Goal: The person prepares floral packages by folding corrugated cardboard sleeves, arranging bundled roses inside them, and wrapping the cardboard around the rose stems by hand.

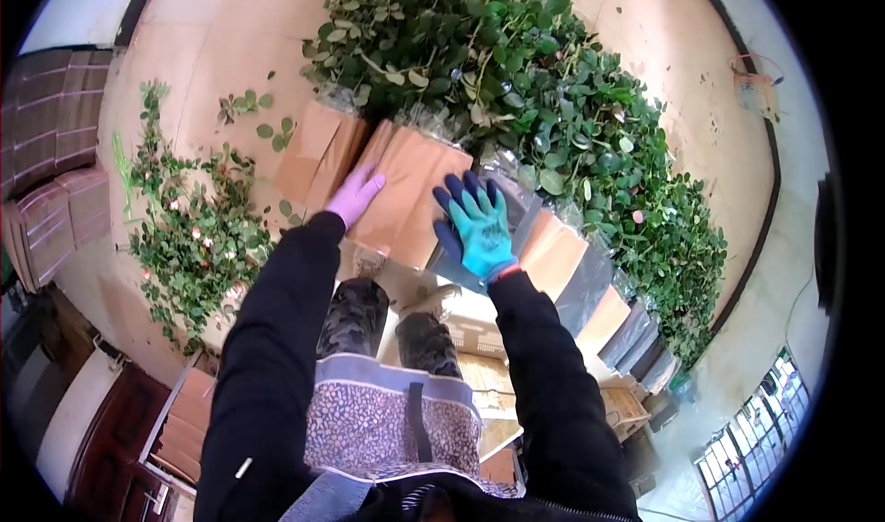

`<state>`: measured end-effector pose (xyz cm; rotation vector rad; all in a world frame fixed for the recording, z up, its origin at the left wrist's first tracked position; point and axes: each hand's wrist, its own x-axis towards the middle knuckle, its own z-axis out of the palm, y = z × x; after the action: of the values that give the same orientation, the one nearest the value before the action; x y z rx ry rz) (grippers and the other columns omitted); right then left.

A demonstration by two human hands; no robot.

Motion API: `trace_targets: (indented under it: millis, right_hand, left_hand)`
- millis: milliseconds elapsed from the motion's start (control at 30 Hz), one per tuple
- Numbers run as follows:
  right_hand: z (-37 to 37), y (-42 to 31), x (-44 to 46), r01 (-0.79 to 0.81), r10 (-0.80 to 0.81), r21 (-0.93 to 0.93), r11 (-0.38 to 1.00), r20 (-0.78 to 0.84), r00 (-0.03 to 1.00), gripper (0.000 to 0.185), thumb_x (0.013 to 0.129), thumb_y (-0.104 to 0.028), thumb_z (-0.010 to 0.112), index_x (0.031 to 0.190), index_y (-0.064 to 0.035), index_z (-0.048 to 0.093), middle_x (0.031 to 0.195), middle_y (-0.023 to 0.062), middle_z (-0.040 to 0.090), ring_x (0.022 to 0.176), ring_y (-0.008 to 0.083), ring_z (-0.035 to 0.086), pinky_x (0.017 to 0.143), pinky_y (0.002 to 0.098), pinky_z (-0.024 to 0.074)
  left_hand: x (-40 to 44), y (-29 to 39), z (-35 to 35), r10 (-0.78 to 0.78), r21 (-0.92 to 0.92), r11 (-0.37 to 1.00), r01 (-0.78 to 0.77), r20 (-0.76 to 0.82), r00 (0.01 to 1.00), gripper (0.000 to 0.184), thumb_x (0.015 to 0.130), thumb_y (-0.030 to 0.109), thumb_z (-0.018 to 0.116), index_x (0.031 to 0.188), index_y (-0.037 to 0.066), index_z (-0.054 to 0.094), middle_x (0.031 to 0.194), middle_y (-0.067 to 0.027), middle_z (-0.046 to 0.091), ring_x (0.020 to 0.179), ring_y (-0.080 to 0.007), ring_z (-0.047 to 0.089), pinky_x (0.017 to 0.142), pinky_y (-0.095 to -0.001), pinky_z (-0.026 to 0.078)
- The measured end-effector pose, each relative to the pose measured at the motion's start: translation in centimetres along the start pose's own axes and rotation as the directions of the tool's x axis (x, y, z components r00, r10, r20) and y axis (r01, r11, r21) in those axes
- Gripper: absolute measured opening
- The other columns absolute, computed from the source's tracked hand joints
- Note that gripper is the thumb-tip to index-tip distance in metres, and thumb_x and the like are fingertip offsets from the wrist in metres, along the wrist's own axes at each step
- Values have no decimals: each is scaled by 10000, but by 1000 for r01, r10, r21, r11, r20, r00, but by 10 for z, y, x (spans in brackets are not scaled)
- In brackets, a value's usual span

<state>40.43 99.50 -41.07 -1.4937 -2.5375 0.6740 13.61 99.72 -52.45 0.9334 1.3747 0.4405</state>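
A brown paper-wrapped bundle with clear plastic at its far end lies in front of me, apparently a wrapped flower bunch. On its left edge rests my left hand in a pink-purple glove, fingers extended. Across its right edge my right hand lies flat in a teal glove with dark blue fingers, which are spread. Another brown-wrapped bundle sits just to the left. A dark-wrapped bundle lies partly under and beside my right hand. The undersides of both hands are hidden.
Leafy rose stems are heaped behind the bundles. A smaller pile of stems with pale blooms lies left. More brown and dark bundles run down to the right. Stacked cardboard stands far left, a barred window lower right.
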Motion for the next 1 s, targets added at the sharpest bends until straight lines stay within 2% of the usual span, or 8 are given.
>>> trace_targets:
  millis: [67, 200, 267, 333, 467, 667, 800, 1000]
  right_hand:
    - [-3, 3, -9, -83, 83, 13, 996, -13, 996, 485, 890, -339, 581, 1352, -197, 535, 1457, 83, 444, 1351, 375, 367, 1135, 550, 189]
    - [8, 3, -25, -134, 139, 69, 989, -76, 987, 569, 836, -339, 636, 1358, -142, 519, 1447, 118, 436, 1351, 361, 360, 1137, 554, 179]
    - [17, 0, -20, -165, 168, 58, 985, -54, 984, 562, 843, -348, 622, 1360, -152, 518, 1450, 116, 436, 1354, 363, 358, 1136, 553, 184]
    - [24, 6, -14, -162, 166, 58, 985, -61, 984, 570, 848, -375, 619, 1368, -170, 510, 1452, 113, 435, 1353, 363, 362, 1136, 554, 185]
    - [15, 6, -13, -140, 147, 75, 987, -88, 985, 570, 854, -387, 613, 1374, -184, 499, 1472, 91, 411, 1366, 356, 342, 1133, 545, 190]
    - [-20, -14, -9, -187, 199, 173, 967, -59, 978, 557, 866, -373, 600, 1369, -155, 501, 1457, 122, 424, 1321, 366, 388, 1118, 546, 217]
    - [-42, -24, -38, -212, 240, 198, 957, -134, 961, 536, 857, -336, 616, 1342, -128, 520, 1404, 152, 464, 1302, 355, 407, 1099, 514, 260]
    - [-82, -52, -163, -410, 482, 334, 848, -170, 859, 525, 832, -266, 644, 1285, -26, 537, 1333, 196, 517, 1242, 374, 472, 1043, 469, 362]
  left_hand:
    - [-13, 31, 17, -91, -171, 981, 87, -12, 996, 746, 947, 449, 550, 1448, -49, 310, 1464, -212, 394, 1357, -284, 385, 1111, -352, 303]
    - [-28, 70, 24, -48, -158, 986, 58, 66, 997, 772, 917, 401, 620, 1450, -54, 295, 1414, -204, 451, 1320, -259, 423, 1099, -335, 314]
    - [-13, 39, 25, -6, -45, 999, 9, 57, 998, 790, 925, 407, 613, 1474, -41, 263, 1463, -212, 396, 1349, -264, 392, 1108, -333, 306]
    - [9, 26, 21, -65, -179, 981, 78, 74, 995, 797, 915, 399, 627, 1466, -51, 268, 1436, -218, 431, 1302, -264, 450, 1083, -343, 348]
    - [2, 44, 12, -102, 194, 975, 103, -15, 995, 859, 855, 451, 688, 1436, -62, 319, 1421, -249, 440, 1332, -304, 430, 1096, -366, 339]
    - [13, 41, 7, -137, 71, 987, 143, -79, 987, 944, 849, 479, 685, 1478, -51, 221, 1479, -255, 364, 1381, -321, 367, 1120, -374, 307]
    - [3, 71, 11, -157, 258, 948, 184, -123, 980, 941, 856, 519, 654, 1479, -44, 229, 1493, -243, 353, 1383, -306, 371, 1121, -355, 304]
    - [-57, 56, 8, 209, 368, 925, -90, -297, 932, 727, 919, 365, 615, 1447, -41, 322, 1486, -243, 367, 1390, -323, 349, 1127, -368, 280]
